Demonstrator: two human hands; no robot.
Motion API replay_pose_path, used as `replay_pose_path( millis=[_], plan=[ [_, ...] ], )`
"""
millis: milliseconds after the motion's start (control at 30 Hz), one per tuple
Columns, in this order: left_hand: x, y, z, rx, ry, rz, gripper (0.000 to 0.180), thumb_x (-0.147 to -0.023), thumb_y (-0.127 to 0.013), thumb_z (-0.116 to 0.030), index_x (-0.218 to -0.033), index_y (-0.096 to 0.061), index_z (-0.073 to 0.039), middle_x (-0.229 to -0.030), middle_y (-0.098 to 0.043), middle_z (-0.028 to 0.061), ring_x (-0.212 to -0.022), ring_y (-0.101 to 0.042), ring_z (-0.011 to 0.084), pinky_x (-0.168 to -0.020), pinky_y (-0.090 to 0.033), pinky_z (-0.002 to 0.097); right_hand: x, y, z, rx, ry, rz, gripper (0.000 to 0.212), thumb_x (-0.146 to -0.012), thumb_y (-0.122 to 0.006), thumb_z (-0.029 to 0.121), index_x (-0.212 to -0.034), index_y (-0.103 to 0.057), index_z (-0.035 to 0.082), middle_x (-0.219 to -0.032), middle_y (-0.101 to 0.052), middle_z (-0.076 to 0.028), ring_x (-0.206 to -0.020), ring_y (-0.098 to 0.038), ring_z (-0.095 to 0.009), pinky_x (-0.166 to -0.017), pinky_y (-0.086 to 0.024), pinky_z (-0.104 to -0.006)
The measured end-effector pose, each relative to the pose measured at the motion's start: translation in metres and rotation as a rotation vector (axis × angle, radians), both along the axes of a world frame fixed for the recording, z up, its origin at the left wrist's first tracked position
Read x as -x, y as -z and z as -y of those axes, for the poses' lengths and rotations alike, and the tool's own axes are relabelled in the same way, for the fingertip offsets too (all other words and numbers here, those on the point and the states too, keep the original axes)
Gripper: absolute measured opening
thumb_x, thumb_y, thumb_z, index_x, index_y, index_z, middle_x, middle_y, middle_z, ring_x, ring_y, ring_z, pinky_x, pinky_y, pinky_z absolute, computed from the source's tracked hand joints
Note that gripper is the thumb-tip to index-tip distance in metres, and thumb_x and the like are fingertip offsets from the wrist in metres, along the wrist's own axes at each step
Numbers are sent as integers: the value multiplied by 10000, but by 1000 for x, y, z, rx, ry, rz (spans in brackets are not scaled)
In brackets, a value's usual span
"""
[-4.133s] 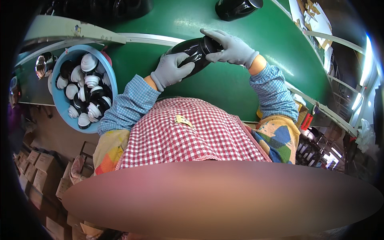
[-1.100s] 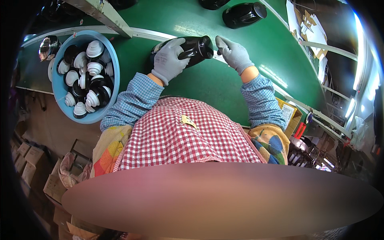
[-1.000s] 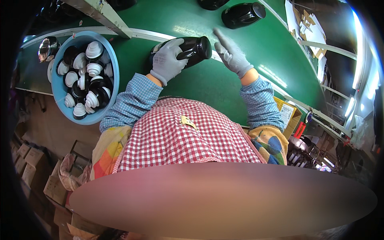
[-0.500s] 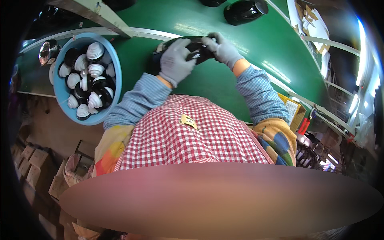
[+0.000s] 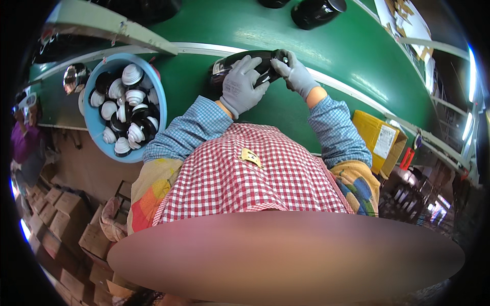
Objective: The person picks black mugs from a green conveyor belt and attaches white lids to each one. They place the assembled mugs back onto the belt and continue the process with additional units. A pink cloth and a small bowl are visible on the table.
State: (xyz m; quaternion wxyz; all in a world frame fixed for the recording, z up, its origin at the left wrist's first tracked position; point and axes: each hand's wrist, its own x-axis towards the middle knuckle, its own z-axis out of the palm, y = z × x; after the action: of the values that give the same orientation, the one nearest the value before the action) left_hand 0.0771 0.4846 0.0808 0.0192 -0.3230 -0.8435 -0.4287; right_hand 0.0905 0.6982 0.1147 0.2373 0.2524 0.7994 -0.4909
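A glossy black rounded appliance body [image 5: 218, 68] lies on its side on the green worktable, with a pale-framed panel at its left end. My left hand [image 5: 241, 87], in a grey glove, grips its near side with bent fingers. At its right end my right hand [image 5: 296, 74], gloved too, is closed round the narrow black part there. The fingers hide much of the body, so its exact kind cannot be told.
Left of my arms stands a light blue tub [image 5: 162, 97] with several black parts with white stepped tops. Another black body [image 5: 314, 14] lies farther back. A pale metal post [image 5: 122, 29] crosses at upper left. A yellow carton [image 5: 368, 133] and red-handled tool [image 5: 407, 158] are at right.
The whole view has shifted, so tub, hands and black body appear farther right and slightly lower. Both hands keep their hold on the body. A person in purple now shows at far left.
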Motion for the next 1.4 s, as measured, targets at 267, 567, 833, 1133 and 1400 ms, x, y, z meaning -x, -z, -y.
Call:
replay_pose_path(
  millis=[267,567,833,1133,1400],
  plan=[
    [119,-1,53,-285,-421,77,638,-889,-754,-231,-1408,-477,16,-1391,-510,186,-1322,-497,337,-1150,-379,432,-2,-75,-96,-688,-76,-437,924,-776,-749,633,-1477,-530,71,-1328,-650,-230,-1217,-656,-359,-1037,-510,-421],
    [247,12,64,-484,-1247,516,1009,-838,-770,-227,-1610,-173,28,-1667,-155,236,-1480,-368,387,-1219,-346,457,44,-43,-236,-1116,34,-194,974,-806,-691,669,-1582,-412,151,-1459,-527,-244,-1295,-591,-405,-1067,-487,-463],
    [274,84,74,-1027,-1015,334,515,-785,-820,-6,-1242,-589,41,-1063,-698,114,-894,-660,222,-827,-532,350,56,-46,-227,-1164,-80,-510,699,-915,-672,557,-1452,-586,119,-1550,-495,-183,-1343,-559,-375,-1120,-453,-445],
    [136,18,54,-651,-368,266,151,-848,-772,-54,-935,-703,48,-1224,-675,93,-871,-629,103,-774,-503,263,53,-91,-30,-329,-437,-636,591,-923,-759,307,-1477,-587,194,-1486,-568,-91,-1110,-678,-213,-945,-566,-335],
    [32,0,41,-336,-14,604,350,-733,-756,-50,-1063,-720,61,-1271,-697,156,-893,-695,164,-752,-564,288,41,-73,-7,-336,-742,-349,922,-783,-766,552,-1544,-468,126,-1456,-549,-163,-1146,-665,-289,-945,-571,-376]
  ],
)
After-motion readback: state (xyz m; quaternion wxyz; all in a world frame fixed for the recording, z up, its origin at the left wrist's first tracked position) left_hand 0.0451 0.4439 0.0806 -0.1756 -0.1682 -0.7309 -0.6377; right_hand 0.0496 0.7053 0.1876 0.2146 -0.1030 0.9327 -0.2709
